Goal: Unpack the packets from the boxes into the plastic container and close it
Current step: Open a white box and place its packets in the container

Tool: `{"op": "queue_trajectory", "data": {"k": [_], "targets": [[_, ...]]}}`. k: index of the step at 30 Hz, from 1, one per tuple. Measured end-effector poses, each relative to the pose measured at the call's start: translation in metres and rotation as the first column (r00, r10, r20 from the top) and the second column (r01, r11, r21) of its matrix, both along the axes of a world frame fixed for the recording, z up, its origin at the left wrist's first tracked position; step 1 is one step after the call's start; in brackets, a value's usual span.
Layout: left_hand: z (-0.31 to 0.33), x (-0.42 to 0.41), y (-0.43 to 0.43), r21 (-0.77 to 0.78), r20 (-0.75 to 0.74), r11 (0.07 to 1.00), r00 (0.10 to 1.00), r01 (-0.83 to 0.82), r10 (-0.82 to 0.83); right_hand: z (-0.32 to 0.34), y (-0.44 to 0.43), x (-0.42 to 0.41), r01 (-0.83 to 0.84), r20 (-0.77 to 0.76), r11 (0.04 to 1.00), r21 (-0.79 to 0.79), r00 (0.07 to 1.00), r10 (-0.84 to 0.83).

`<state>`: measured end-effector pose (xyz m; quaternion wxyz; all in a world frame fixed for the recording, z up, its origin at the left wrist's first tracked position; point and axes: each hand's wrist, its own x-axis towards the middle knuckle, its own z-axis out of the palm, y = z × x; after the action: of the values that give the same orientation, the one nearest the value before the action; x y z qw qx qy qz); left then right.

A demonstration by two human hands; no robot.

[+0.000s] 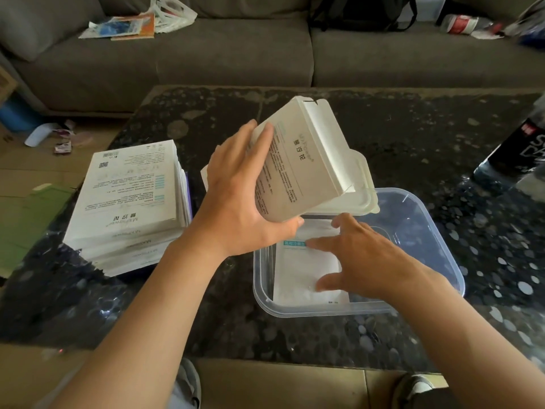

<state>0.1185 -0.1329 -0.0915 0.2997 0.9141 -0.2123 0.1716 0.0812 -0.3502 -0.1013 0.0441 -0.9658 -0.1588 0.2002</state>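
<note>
A grey sofa [236, 54] runs along the back, and in front of it stands the dark speckled table [413, 128]. On the table's left side sits a stack of white boxes [126, 202]. To the right is the clear plastic container [442, 231], uncovered, with its white lid [362, 199] lying at the far rim. Above the container, 1 box [298, 160] is held tilted, its flap end up. The left hand [236, 208] grasps it, thumb under the lower edge. Inside the container lies 1 white packet [300, 270]. The right hand [362, 255] rests on it with fingers spread and straight, gripping nothing.
</note>
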Motion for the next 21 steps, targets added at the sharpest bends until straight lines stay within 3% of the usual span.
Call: {"op": "queue_trajectory", "data": {"k": [21], "targets": [[-0.015, 0.009, -0.004, 0.039, 0.092, 0.999, 0.995, 0.035, -0.039, -0.006, 0.007, 0.003, -0.114, 0.003, 0.99, -0.085, 0.993, 0.115]]}}
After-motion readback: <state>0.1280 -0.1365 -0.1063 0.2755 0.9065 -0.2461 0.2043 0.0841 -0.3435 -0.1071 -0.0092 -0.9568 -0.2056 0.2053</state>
